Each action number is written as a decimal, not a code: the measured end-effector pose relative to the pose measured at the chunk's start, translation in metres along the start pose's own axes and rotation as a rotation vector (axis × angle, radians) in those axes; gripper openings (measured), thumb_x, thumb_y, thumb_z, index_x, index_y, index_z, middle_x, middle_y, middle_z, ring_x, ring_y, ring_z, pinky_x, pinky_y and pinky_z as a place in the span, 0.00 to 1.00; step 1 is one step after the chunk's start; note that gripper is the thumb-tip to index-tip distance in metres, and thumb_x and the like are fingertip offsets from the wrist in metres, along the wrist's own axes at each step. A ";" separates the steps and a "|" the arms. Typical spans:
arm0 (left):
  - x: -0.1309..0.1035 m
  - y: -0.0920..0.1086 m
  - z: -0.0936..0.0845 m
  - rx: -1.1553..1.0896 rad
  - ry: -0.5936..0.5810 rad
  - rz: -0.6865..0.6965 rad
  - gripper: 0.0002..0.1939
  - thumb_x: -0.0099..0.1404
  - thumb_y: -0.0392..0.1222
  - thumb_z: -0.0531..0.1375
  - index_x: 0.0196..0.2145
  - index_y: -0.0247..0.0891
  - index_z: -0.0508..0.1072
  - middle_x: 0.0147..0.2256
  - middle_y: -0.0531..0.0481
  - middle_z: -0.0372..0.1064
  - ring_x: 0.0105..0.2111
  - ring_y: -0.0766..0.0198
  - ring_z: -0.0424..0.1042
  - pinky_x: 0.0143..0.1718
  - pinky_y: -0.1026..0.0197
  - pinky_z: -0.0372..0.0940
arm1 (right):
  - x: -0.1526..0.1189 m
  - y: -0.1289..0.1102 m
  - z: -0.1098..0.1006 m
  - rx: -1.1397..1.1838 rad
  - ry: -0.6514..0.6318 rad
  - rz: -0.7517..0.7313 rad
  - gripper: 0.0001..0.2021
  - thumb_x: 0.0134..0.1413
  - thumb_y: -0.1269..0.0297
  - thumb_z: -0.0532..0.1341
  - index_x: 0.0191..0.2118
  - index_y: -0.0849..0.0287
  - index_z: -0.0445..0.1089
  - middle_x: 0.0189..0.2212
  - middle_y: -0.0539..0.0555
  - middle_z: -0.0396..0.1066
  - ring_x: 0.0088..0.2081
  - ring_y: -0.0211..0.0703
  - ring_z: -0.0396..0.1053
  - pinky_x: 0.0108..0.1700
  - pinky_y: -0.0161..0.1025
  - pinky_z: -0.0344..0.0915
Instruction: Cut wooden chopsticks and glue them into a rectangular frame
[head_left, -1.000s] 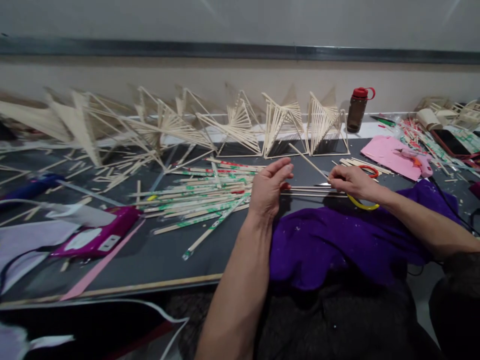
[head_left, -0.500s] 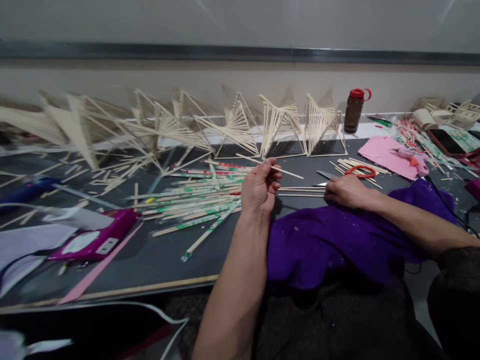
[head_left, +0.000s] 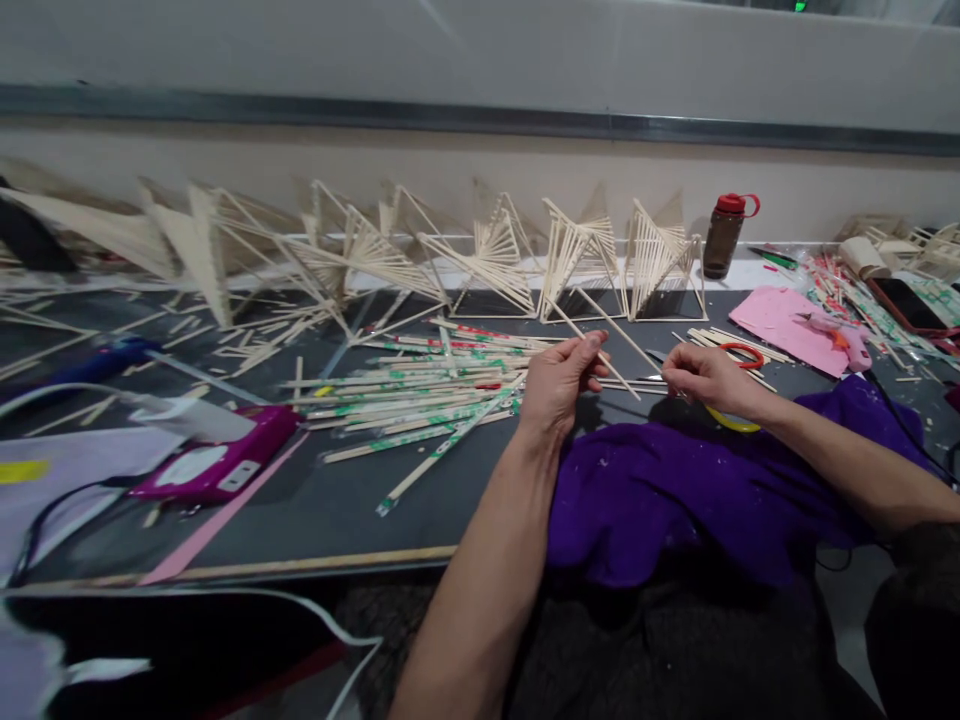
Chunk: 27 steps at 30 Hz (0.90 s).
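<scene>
My left hand (head_left: pixel 559 385) pinches a thin wooden stick (head_left: pixel 624 386) that slants from upper left down to the right. My right hand (head_left: pixel 705 378) is closed on the lower end of a second stick (head_left: pixel 619 330), which points up and left toward the stick frames. That hand rests over scissors whose red handle loop (head_left: pixel 739 352) and yellow loop (head_left: pixel 726 422) show on either side of it. A pile of paper-wrapped chopsticks (head_left: pixel 405 395) lies just left of my left hand on the dark table (head_left: pixel 300 520).
A row of stick-built frames (head_left: pixel 577 260) stands along the back wall. A brown bottle with red cap (head_left: pixel 727 235), pink paper (head_left: pixel 772 315) and a pink glue gun (head_left: pixel 840 335) sit at right. Purple cloth (head_left: pixel 675 490) covers my lap; a magenta case (head_left: pixel 217 460) lies at left.
My left hand, holding its stick, has moved right toward my right hand. My right hand, flat on the table half a second ago, now has a second stick raised.
</scene>
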<state>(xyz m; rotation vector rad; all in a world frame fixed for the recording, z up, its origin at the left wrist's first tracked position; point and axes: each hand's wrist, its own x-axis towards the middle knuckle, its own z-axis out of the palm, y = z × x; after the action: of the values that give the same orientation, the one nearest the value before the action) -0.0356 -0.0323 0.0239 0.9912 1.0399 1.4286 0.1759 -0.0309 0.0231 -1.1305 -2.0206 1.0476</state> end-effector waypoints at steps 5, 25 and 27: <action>-0.001 -0.003 0.001 0.017 -0.051 0.007 0.23 0.44 0.53 0.71 0.34 0.33 0.78 0.23 0.53 0.70 0.19 0.73 0.67 0.16 0.71 0.60 | -0.004 -0.005 0.014 0.056 -0.052 -0.033 0.07 0.54 0.61 0.57 0.34 0.59 0.68 0.24 0.46 0.64 0.24 0.34 0.59 0.27 0.34 0.56; -0.006 -0.003 0.005 0.036 -0.120 -0.029 0.23 0.43 0.54 0.72 0.31 0.33 0.79 0.24 0.50 0.72 0.22 0.70 0.69 0.18 0.70 0.64 | -0.009 -0.008 0.019 0.009 -0.039 -0.094 0.07 0.55 0.63 0.56 0.35 0.58 0.70 0.25 0.47 0.66 0.25 0.35 0.60 0.29 0.35 0.58; -0.007 -0.003 0.005 0.030 -0.128 -0.033 0.23 0.42 0.54 0.72 0.31 0.33 0.80 0.24 0.50 0.72 0.22 0.69 0.69 0.18 0.70 0.63 | -0.009 -0.006 0.020 -0.012 -0.034 -0.110 0.07 0.56 0.63 0.56 0.35 0.57 0.70 0.25 0.47 0.67 0.26 0.35 0.61 0.30 0.35 0.58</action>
<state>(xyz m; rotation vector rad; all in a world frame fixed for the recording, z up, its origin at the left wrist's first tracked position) -0.0297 -0.0383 0.0219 1.0686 0.9819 1.3080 0.1622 -0.0477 0.0173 -1.0010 -2.0926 1.0068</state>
